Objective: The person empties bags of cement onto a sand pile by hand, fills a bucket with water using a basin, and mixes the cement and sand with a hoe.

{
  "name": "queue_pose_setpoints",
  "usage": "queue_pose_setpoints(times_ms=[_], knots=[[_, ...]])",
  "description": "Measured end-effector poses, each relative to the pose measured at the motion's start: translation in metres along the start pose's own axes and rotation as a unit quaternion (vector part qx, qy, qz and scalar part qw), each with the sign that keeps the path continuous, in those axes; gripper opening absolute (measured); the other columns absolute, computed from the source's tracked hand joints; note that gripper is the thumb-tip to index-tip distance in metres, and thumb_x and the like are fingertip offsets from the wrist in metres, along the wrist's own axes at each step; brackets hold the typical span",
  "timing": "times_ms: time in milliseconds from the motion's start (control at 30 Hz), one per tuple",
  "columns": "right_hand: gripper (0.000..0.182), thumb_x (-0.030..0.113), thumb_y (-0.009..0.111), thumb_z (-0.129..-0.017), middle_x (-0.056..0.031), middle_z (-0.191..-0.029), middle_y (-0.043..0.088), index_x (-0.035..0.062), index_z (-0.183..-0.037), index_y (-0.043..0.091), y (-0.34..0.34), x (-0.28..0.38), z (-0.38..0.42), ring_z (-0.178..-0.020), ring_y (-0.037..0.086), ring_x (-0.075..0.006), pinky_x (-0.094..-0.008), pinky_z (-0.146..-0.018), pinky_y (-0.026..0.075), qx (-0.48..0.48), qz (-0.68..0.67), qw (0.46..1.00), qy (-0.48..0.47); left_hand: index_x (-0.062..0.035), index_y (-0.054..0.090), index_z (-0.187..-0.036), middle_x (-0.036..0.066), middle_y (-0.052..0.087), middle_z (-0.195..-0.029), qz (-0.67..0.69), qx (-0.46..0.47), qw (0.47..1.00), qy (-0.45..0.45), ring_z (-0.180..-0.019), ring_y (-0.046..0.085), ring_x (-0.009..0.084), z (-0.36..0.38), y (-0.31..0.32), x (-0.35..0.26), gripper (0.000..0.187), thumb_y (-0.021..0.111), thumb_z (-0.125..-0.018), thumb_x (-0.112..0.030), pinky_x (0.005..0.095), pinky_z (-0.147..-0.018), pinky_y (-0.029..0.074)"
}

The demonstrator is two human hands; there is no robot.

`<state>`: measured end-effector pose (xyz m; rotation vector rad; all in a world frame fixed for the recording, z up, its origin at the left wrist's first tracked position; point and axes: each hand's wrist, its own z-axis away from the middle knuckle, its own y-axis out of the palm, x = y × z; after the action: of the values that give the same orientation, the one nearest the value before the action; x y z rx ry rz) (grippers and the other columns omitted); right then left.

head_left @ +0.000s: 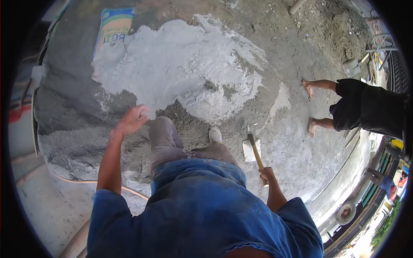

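My right hand (pixel 267 174) is wrapped round the wooden handle of a hoe (pixel 257 155). Its pale, dusty blade (pixel 251 150) is low by the ground, right of my shoe (pixel 215 135). My left hand (pixel 132 120) is raised beside my left knee, fingers curled in, and no object shows in it. Whitish dust coats those fingertips, which are slightly blurred. In front of me a broad heap of light grey powder (pixel 172 60) lies over darker sandy material (pixel 178 114). A printed sack (pixel 112 32) rests at the heap's far left, its near end dusted with powder.
A person in black clothes (pixel 372 105) stands barefoot to the right. A bucket (pixel 352 67) and metal frame (pixel 383 49) are at the far right. Loose soil (pixel 344 30) lies at the back right. A hose (pixel 77 181) runs along the left. A wheel (pixel 345 213) is at lower right.
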<state>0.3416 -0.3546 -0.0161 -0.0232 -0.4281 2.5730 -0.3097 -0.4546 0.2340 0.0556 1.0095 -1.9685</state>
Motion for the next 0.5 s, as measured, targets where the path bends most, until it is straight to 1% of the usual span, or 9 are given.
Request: queue_pose_setpoints(times_ms=[67,133,200,233,267,333,400,433,500], knots=[[0.021,0.014,0.068,-0.083,-0.0115,-0.065,0.061,-0.0052,-0.092,0.063,0.003,-0.025,0.009,-0.052,0.062,-0.0215,-0.0358,-0.044,0.051,-0.006,0.002,1.000,-0.012,-0.0007,0.059,-0.113,0.008,0.062,-0.081,0.002,0.005,1.000,-0.028,-0.076,0.059,0.0151,-0.005,0.009,0.021,0.030,0.060,-0.087,-0.016,0.0333,-0.067,0.048],[0.024,0.015,0.070,-0.082,-0.0088,-0.066,0.061,-0.0022,-0.097,0.063,0.002,-0.055,0.009,-0.052,0.062,-0.0200,-0.0343,-0.042,0.049,-0.018,-0.068,0.998,-0.002,-0.0002,0.059,-0.111,0.008,0.063,-0.082,0.074,0.047,0.994,-0.066,-0.072,0.059,0.0147,-0.015,0.022,0.051,0.028,0.060,-0.088,-0.015,0.0320,-0.065,0.049],[0.028,0.017,0.072,-0.081,-0.0075,-0.066,0.062,-0.0021,-0.099,0.061,-0.007,-0.077,0.016,-0.050,0.062,-0.0188,-0.0323,-0.041,0.047,-0.017,-0.088,0.996,-0.006,0.0002,0.060,-0.109,0.008,0.062,-0.080,0.169,0.070,0.979,-0.088,-0.066,0.059,0.0156,-0.029,0.049,0.096,0.026,0.060,-0.087,-0.013,0.0323,-0.060,0.050],[0.031,0.019,0.074,-0.080,-0.0072,-0.067,0.062,-0.0017,-0.099,0.062,-0.018,-0.077,0.030,-0.050,0.062,-0.0189,-0.0324,-0.041,0.048,-0.010,-0.075,0.996,0.043,0.0007,0.060,-0.107,0.008,0.062,-0.079,0.174,0.080,0.975,-0.111,-0.064,0.059,0.0165,-0.035,0.062,0.102,0.025,0.060,-0.086,-0.013,0.0332,-0.059,0.050],[0.033,0.021,0.075,-0.079,-0.0069,-0.067,0.062,-0.0013,-0.098,0.062,-0.029,-0.078,0.038,-0.049,0.061,-0.0189,-0.0325,-0.042,0.048,-0.003,-0.060,0.994,0.091,0.0012,0.061,-0.106,0.008,0.062,-0.078,0.181,0.087,0.970,-0.135,-0.062,0.060,0.0175,-0.039,0.071,0.103,0.025,0.061,-0.085,-0.012,0.0340,-0.057,0.051],[0.037,0.025,0.078,-0.076,-0.0063,-0.067,0.062,-0.0002,-0.098,0.063,-0.047,-0.080,0.046,-0.047,0.061,-0.0190,-0.0336,-0.043,0.049,-0.007,-0.045,0.991,0.128,0.0018,0.060,-0.106,0.010,0.063,-0.078,0.184,0.110,0.962,-0.169,-0.059,0.060,0.0187,-0.044,0.089,0.082,0.026,0.061,-0.083,-0.011,0.0348,-0.054,0.052],[0.040,0.028,0.080,-0.074,-0.0068,-0.071,0.063,0.0010,-0.099,0.064,-0.068,-0.081,0.047,-0.051,0.063,-0.0191,-0.0349,-0.047,0.051,0.001,-0.027,0.990,0.138,0.0014,0.060,-0.108,0.011,0.064,-0.081,0.215,0.160,0.937,-0.223,-0.060,0.061,0.0187,-0.060,0.105,0.057,0.028,0.063,-0.083,-0.010,0.0335,-0.052,0.051],[0.040,0.028,0.080,-0.074,-0.0079,-0.074,0.064,0.0014,-0.100,0.065,-0.079,-0.082,0.040,-0.056,0.066,-0.0197,-0.0349,-0.048,0.051,0.004,0.012,0.992,0.129,0.0014,0.060,-0.108,0.011,0.064,-0.081,0.225,0.155,0.936,-0.220,-0.060,0.061,0.0187,-0.070,0.119,0.059,0.028,0.063,-0.083,-0.010,0.0335,-0.052,0.051],[0.042,0.029,0.080,-0.074,-0.0093,-0.078,0.065,0.0020,-0.103,0.065,-0.103,-0.091,0.017,-0.063,0.068,-0.0205,-0.0351,-0.050,0.052,0.010,0.089,0.991,0.101,-0.0001,0.064,-0.104,0.012,0.065,-0.082,0.377,0.202,0.869,-0.248,-0.061,0.062,0.0181,-0.098,0.154,0.067,0.024,0.066,-0.083,-0.013,0.0322,-0.051,0.050]])
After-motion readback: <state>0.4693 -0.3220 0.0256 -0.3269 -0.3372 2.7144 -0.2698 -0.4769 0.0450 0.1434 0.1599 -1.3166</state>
